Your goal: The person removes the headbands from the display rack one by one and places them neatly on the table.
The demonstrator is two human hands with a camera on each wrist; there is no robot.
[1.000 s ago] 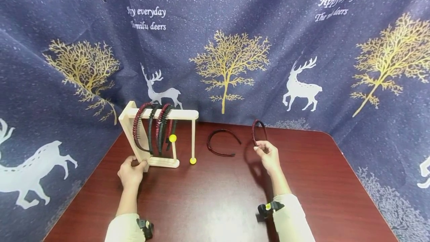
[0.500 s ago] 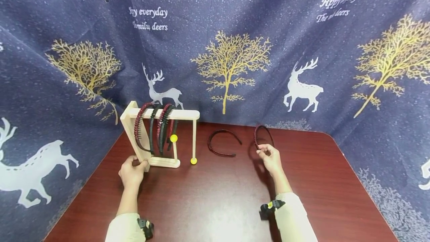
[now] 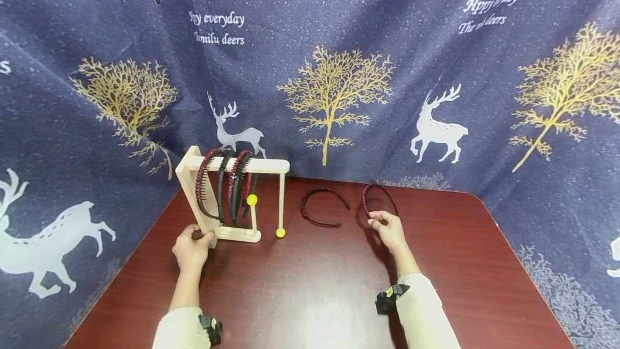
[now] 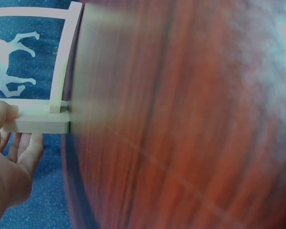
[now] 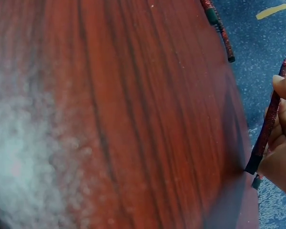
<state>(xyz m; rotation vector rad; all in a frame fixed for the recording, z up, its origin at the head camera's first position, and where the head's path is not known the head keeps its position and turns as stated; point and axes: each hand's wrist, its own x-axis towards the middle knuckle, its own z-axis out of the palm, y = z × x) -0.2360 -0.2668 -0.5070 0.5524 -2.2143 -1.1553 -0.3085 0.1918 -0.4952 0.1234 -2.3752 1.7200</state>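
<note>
At the left, a pale wooden headband stand (image 3: 265, 166) carries several dark red and black headbands (image 3: 199, 182) on its upper bar. My left hand (image 3: 190, 250) grips the lower end of its upright, thumb above and fingers beneath in the left wrist view, where the wooden piece (image 4: 40, 123) shows close up. On the right, my right hand (image 3: 389, 231) pinches a dark red headband (image 3: 365, 198) near one end, its loop pointing away from me. In the right wrist view, thumb and fingers hold that glittery band (image 5: 268, 125), with its black tip at the bottom.
Another dark red headband (image 3: 304, 201) lies on the brown table (image 3: 310, 284) between the stand and my right hand. A yellow-ended rod (image 3: 281, 198) hangs from the stand's bar, and a yellow ball (image 3: 252, 200) tops a short post. A patterned blue cloth (image 3: 300, 26) hangs behind.
My right hand has come down a little with the headband, whose loop has turned and now shows wider. The left hand stays on the stand.
</note>
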